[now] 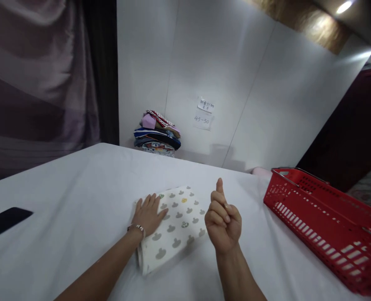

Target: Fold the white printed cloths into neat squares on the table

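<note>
A folded white cloth printed with grey shapes and a few coloured ones lies on the white-covered table. My left hand, with a bracelet at its wrist, rests flat on the cloth's left side, fingers spread. Just right of the cloth, my right hand is raised with its palm side towards me. Its index finger points up while the other fingers are curled in, the thumb near them. Nothing shows in the right hand.
A red plastic basket stands at the right. A dark flat object lies at the left edge. Behind the table is a stack of folded cloths, near paper notes on the wall. A curtain hangs at the left.
</note>
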The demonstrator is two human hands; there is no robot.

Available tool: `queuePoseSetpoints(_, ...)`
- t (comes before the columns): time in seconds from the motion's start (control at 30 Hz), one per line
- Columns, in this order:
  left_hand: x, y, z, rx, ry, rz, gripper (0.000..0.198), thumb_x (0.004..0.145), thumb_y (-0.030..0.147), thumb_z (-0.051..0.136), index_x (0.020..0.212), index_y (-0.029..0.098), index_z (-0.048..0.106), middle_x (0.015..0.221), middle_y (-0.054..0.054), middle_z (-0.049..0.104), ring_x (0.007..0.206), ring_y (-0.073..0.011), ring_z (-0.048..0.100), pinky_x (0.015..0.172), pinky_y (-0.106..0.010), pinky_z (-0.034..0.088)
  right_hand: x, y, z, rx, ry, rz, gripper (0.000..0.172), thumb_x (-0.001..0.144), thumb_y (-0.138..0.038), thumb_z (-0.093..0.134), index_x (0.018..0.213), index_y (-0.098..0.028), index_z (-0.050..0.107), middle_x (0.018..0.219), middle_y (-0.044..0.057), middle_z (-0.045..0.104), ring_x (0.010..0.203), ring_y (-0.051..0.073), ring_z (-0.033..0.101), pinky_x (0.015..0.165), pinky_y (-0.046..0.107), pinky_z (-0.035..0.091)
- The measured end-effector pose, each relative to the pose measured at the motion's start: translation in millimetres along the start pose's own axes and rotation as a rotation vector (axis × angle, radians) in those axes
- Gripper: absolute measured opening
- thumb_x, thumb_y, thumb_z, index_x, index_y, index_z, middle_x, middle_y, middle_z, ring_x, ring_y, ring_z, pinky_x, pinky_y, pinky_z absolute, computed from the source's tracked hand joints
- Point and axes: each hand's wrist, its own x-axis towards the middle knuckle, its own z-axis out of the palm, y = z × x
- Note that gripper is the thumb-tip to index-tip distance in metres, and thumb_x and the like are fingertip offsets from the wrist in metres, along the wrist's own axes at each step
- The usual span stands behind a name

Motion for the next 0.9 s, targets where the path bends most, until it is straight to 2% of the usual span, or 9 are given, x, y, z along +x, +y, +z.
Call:
queuePoseSetpoints(0.23,-0.8,1.8,-6.0,0.018,-0.035,-0.005,0.068,0.083,0.055,0.026,0.137,0.014,0.033,0.146,-0.009,0.025,0.135,-0.0257,0.018,0.109,-0.047,0.009,1.1,-5.8,-2.2,-0.125,-0.041,-0.107,0.057,0.077,-0.006,0.048,0.123,-0.039,0.045,0.069,-0.007,0.033,0.045,0.003,0.029,0.038,0.009,0.031)
queuePoseSetpoints(0.4,-0.8,5.1,-10.0,0.024,-0.036,-0.011,0.068,0.083,0.054,0.028,0.137,0.013,0.033,0.145,-0.009,0.027,0.135,-0.0259,0.019,0.109,-0.047,0.009,2.3,-8.2,-0.5,-0.135,0.043,-0.096,0.060,0.071,-0.010,0.053,0.124,-0.036,0.045,0.066,-0.006,0.031,0.053,0.006,0.034,0.041,0.012,0.033)
queuePoseSetpoints(0.6,-0.7,4.3,-10.2,0.024,-0.054,-0.013,0.068,0.084,0.055,0.026,0.138,0.014,0.031,0.146,-0.008,0.025,0.135,-0.0252,0.018,0.109,-0.047,0.009,3.0,-10.0,-0.6,-0.363,0.129,-0.130,0.047,0.075,-0.027,0.052,0.122,-0.033,0.049,0.061,-0.005,0.023,0.055,0.011,0.031,0.043,0.021,0.032)
queuePoseSetpoints(0.9,-1.3,4.0,-11.3,-0.013,-0.024,-0.006,0.065,0.083,0.054,0.029,0.136,0.016,0.036,0.144,-0.009,0.029,0.134,-0.0268,0.020,0.109,-0.048,0.011,3.9,-10.2,-5.5,-0.272,0.097,-0.126,0.051,0.075,-0.018,0.052,0.124,-0.033,0.047,0.061,-0.006,0.024,0.051,0.010,0.030,0.040,0.018,0.031)
